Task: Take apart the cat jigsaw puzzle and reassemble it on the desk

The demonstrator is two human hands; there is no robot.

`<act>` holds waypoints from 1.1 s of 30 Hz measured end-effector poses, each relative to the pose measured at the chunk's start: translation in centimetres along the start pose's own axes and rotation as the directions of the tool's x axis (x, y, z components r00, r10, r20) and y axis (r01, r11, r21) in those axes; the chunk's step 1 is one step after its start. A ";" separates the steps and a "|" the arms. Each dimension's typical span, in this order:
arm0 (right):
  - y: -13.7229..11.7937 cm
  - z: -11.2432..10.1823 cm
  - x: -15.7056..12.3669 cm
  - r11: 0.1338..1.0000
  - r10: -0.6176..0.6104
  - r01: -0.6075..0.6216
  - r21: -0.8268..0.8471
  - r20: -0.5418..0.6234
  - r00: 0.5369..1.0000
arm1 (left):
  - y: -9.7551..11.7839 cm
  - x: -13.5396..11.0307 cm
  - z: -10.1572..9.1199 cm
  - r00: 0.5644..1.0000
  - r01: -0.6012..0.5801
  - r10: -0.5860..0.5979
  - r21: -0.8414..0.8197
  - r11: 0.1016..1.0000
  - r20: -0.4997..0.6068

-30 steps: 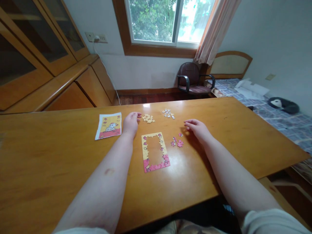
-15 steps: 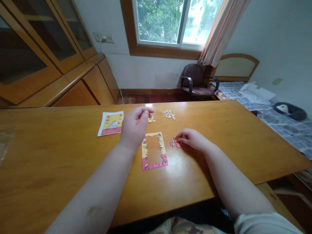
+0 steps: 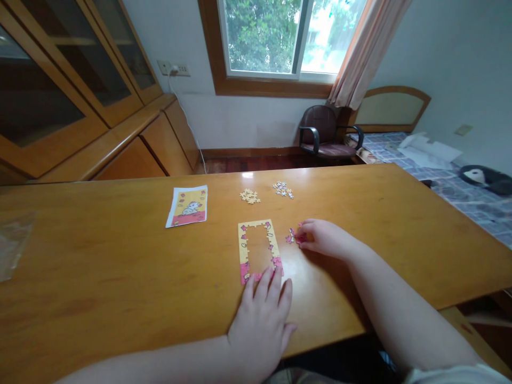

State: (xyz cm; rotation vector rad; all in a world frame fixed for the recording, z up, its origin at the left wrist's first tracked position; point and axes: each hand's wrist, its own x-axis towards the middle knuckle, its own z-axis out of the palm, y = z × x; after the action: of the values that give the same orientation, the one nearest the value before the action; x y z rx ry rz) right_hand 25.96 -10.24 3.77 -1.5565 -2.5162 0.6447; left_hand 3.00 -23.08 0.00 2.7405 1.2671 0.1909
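A jigsaw frame (image 3: 258,250), yellow with a pink bottom and a hollow middle, lies on the wooden table (image 3: 120,256). My left hand (image 3: 264,320) lies flat and open at the table's near edge, its fingertips touching the frame's pink bottom edge. My right hand (image 3: 326,239) rests just right of the frame, fingers closed on the small cluster of pink loose pieces (image 3: 294,236). Farther back lie a pile of yellow pieces (image 3: 250,196) and a pile of pale pieces (image 3: 282,189). A picture card (image 3: 188,206) showing the finished image lies at the left.
A clear plastic bag (image 3: 12,242) lies at the table's far left. Wooden cabinets (image 3: 80,106) stand along the left wall. Beyond the table are a dark armchair (image 3: 324,136) under the window and a bed (image 3: 448,170) on the right.
My left hand drew back from the yellow pile to the table's near edge and now lies flat at the frame's bottom. My right hand moved left onto the pink pieces.
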 end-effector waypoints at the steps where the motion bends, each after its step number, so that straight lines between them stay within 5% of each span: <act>1: 0.0 -0.1 -0.1 1.000 0.007 -0.007 0.001 -0.008 1.000 | -0.1 0.1 0.0 1.000 0.009 -0.009 -0.010 1.000 0.018; 10: 2.2 -1.2 -0.4 0.992 0.126 -0.127 0.011 -0.184 0.975 | -0.6 0.8 0.0 0.998 0.012 -0.008 -0.053 0.999 0.068; 18: 0.7 -0.7 -0.5 0.999 0.025 -0.021 0.031 -0.135 0.991 | -1.2 1.4 -0.6 0.994 -0.007 0.016 -0.092 0.996 0.105; 27: 2.5 -1.1 -0.8 0.975 0.181 -0.195 -0.103 -0.133 0.974 | -1.6 1.5 -0.4 0.998 0.025 -0.021 -0.069 0.997 0.054; 33: 2.7 -0.9 -1.0 0.977 0.175 -0.186 -0.100 -0.106 0.979 | -1.5 1.2 0.0 0.997 0.068 -0.066 -0.069 0.995 0.034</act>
State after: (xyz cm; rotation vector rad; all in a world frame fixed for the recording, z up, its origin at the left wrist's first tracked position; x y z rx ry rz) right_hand 28.92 -9.77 3.63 -1.8239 -2.3957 0.4453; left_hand 2.64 -21.14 -0.13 2.6275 1.3159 0.1808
